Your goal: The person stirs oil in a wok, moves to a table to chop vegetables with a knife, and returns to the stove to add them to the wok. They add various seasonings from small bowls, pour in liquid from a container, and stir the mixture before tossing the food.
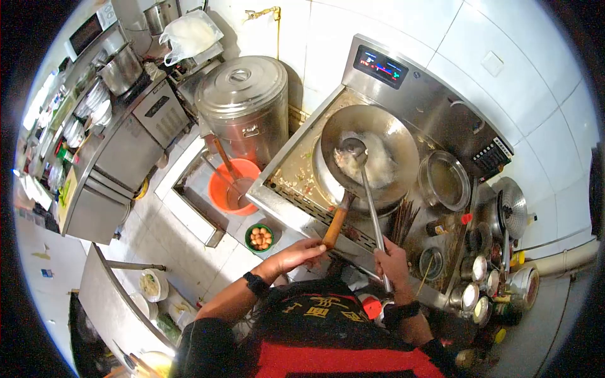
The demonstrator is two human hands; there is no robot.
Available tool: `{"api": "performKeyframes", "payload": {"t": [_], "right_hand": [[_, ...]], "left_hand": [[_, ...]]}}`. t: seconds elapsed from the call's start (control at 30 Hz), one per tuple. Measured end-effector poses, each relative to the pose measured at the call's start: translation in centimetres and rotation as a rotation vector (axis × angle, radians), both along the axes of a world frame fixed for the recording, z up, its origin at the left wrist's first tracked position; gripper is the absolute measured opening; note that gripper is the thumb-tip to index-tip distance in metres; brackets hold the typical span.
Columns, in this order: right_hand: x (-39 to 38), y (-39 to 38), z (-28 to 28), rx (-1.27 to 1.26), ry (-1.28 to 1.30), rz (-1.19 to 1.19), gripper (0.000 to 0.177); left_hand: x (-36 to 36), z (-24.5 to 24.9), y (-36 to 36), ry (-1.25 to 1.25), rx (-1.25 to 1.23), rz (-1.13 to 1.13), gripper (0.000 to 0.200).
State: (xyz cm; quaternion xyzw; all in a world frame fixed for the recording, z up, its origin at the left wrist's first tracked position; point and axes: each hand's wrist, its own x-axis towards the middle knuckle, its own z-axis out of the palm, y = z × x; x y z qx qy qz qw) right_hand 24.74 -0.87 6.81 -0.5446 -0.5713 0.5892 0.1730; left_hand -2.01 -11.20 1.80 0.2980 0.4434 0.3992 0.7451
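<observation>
Right hand [394, 264] is clamping the long ladle [372, 208] near the shaft's end. Left hand [296, 255] is touching the tip of the wooden handle [335, 227] of the wok [372, 123]; can't tell if its fingers are wrapping it.

Risk, my read: with only tip contact, ladle pushes could be rocking the wok and slopping hot contents onto the stove [296, 170]. Seasoning tins [471, 295] are sitting just right of the right hand, so a wide swing could be knocking them.

The wok is sitting ahead of both hands: round grey steel, pale whitish food inside, ladle bowl resting in it.
</observation>
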Motion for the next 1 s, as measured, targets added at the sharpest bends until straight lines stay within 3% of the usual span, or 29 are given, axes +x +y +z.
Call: {"api": "performKeyframes", "payload": {"t": [0.13, 0.2, 0.27, 0.33, 0.37, 0.43, 0.53, 0.6, 0.7, 0.87, 0.93, 0.97, 1.0], "right_hand": [[-1.3, -0.2, -1.7, 0.275, -0.192, 0.046, 0.051], [-1.4, -0.3, -1.5, 0.053, -0.007, 0.005, 0.050], [-1.8, -0.7, -0.4, 0.074, -0.022, 0.001, 0.050], [-1.9, -1.2, -0.2, 0.091, -0.039, -0.007, 0.050], [-1.7, -1.5, -0.6, 0.069, -0.069, 0.016, 0.046], [-1.6, -1.4, -0.5, 0.054, -0.096, 0.040, 0.041], [-0.9, -1.0, -0.4, 0.188, -0.180, 0.089, 0.047], [-0.8, -0.5, -1.7, 0.376, -0.417, 0.161, 0.054], [0.3, -0.6, -2.4, 0.566, -0.402, 0.210, 0.052], [-0.7, 1.1, -3.6, 0.495, -0.609, 0.155, 0.049], [-0.7, 0.4, -6.1, 0.774, -0.588, 0.167, 0.041], [-0.2, 0.6, -6.0, 0.775, -0.587, 0.169, 0.041], [0.1, 0.8, -4.1, 0.438, -0.344, 0.079, 0.037]], "left_hand": [[0.5, 0.5, 0.1, 0.041, 0.059, 0.040, 0.057], [1.5, 0.5, 0.8, 0.153, 0.138, 0.031, 0.055], [2.6, 0.1, 1.8, 0.124, 0.141, 0.083, 0.052], [3.6, -0.3, 2.7, 0.004, -0.048, 0.221, 0.043], [4.3, -2.0, 3.2, -0.023, -0.039, 0.261, 0.033], [4.3, -1.9, 3.4, 0.031, -0.057, 0.260, 0.030], [4.2, -2.0, 3.3, 0.059, -0.048, 0.283, 0.027], [4.1, -1.8, 3.2, 0.034, -0.016, 0.308, 0.026], [3.7, -1.4, 3.4, 0.099, -0.012, 0.281, 0.027], [4.1, -1.3, 3.2, 0.249, -0.028, 0.325, 0.030], [3.2, -0.8, 3.4, 0.225, -0.027, 0.311, 0.032], [3.0, -0.7, 3.2, 0.195, -0.043, 0.291, 0.034], [2.8, -0.5, 3.1, 0.195, -0.041, 0.296, 0.034]]}}
